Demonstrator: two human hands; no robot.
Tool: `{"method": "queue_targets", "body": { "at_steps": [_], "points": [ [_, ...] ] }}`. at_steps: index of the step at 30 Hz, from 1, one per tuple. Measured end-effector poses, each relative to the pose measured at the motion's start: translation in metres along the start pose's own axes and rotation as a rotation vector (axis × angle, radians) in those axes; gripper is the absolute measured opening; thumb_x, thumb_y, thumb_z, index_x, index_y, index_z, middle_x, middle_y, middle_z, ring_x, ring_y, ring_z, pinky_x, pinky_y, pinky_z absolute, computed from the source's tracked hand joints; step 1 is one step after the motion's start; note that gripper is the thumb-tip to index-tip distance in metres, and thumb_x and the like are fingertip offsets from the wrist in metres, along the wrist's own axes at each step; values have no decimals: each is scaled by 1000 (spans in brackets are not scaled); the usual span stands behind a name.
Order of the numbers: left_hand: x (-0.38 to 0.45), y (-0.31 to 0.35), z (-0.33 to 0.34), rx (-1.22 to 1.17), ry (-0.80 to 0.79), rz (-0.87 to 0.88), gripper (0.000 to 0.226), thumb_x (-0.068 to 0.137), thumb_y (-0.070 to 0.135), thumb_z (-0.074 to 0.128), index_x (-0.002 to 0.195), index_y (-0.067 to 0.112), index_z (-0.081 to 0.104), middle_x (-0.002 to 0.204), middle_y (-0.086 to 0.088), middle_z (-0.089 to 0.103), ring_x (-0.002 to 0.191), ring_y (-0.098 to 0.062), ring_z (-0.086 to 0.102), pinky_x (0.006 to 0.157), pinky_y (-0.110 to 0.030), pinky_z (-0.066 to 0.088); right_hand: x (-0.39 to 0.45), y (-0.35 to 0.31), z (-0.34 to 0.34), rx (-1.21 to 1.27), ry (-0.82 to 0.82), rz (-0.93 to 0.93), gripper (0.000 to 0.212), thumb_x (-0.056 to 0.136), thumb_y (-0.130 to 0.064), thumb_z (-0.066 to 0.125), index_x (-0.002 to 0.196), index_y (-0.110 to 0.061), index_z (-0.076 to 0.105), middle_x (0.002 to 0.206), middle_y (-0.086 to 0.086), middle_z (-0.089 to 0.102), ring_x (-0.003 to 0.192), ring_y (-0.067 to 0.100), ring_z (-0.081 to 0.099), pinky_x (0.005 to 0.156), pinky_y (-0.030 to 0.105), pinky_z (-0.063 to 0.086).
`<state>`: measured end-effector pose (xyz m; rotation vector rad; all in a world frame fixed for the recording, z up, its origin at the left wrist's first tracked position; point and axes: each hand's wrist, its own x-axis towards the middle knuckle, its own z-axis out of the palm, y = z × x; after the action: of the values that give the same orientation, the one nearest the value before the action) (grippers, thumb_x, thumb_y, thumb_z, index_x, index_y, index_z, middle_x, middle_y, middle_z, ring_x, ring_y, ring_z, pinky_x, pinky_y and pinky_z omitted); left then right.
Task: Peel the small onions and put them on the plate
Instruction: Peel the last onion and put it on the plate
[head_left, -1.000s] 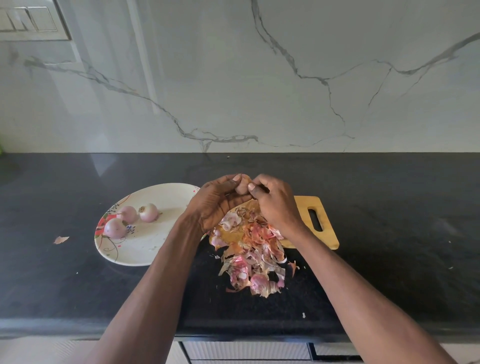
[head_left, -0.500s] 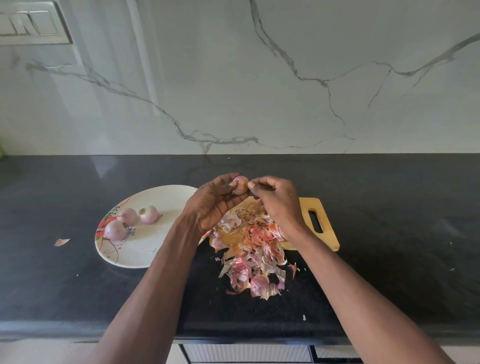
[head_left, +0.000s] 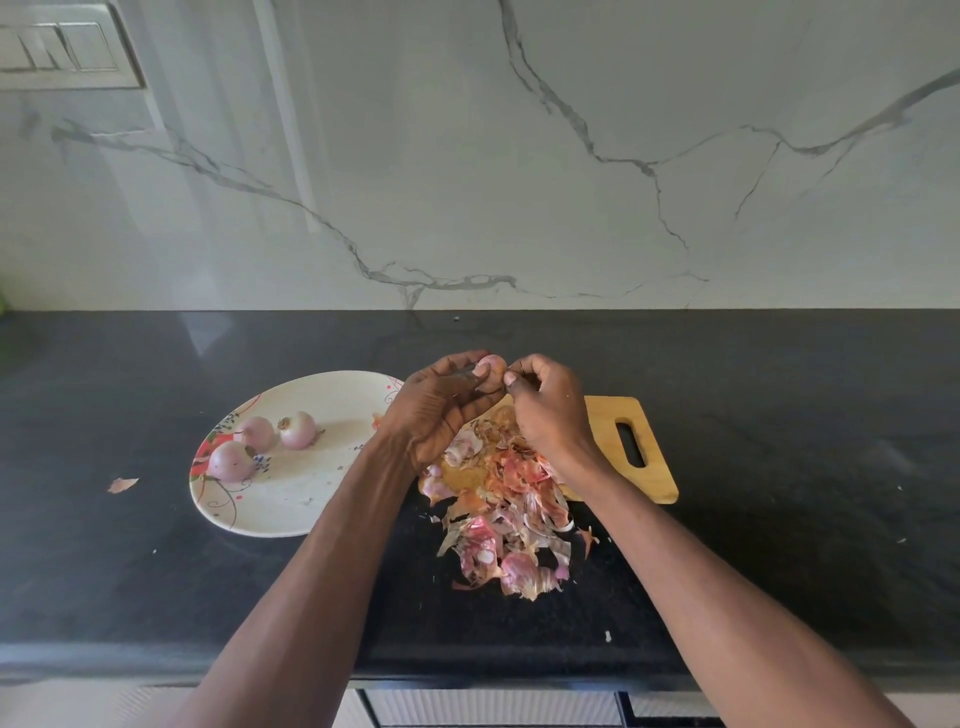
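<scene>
A white marble-look wall with grey veins (head_left: 571, 156) rises behind a black polished stone countertop (head_left: 779, 441). On the counter lies an oval white plate with a red and blue flower print (head_left: 291, 499), and to its right a light wooden cutting board with a handle slot (head_left: 644, 457) that is largely covered. A heap of pink and orange onion skins (head_left: 498, 509) spreads from the board onto the counter toward the near edge.

Above the far end of that heap the person's two hands meet. The left hand (head_left: 436, 410) curls its fingers and thumb round a small pinkish onion (head_left: 491, 366), which is held in the air above the board (not on the plate). The right hand (head_left: 545, 405) has its fingertips pinched together at the onion's right side, apparently on a bit of skin.

Three peeled small onions (head_left: 260, 441) sit close together on the plate's left part. One loose skin scrap (head_left: 122, 484) lies on the counter left of the plate.
</scene>
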<state>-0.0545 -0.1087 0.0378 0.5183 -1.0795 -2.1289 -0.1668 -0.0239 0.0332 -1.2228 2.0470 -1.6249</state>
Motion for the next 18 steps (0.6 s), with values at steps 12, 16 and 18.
{"method": "queue_targets", "body": {
  "at_steps": [12,16,18],
  "points": [
    [-2,4,-1,115,-2,-27,25,99,1,52,88,1,74,92,-16,66,91,-24,66,85,-32,61,0,2,-11,-13,25,-130,30,92,0,66,118,-14,70,113,-3,67,97,4,61,79,8,50],
    [0,3,-4,82,38,-42,11,95,-2,57,97,-1,68,95,-18,71,88,-25,69,84,-35,62,-1,1,-7,-47,106,-294,26,87,-12,76,113,-8,74,106,-4,67,92,2,60,80,4,46],
    [0,2,-4,81,28,-37,8,92,-2,62,97,-2,69,97,-20,71,88,-25,69,82,-35,62,-1,2,-5,-57,128,-334,18,86,-8,77,104,-6,77,96,-3,67,85,1,61,77,10,51]
  ]
}}
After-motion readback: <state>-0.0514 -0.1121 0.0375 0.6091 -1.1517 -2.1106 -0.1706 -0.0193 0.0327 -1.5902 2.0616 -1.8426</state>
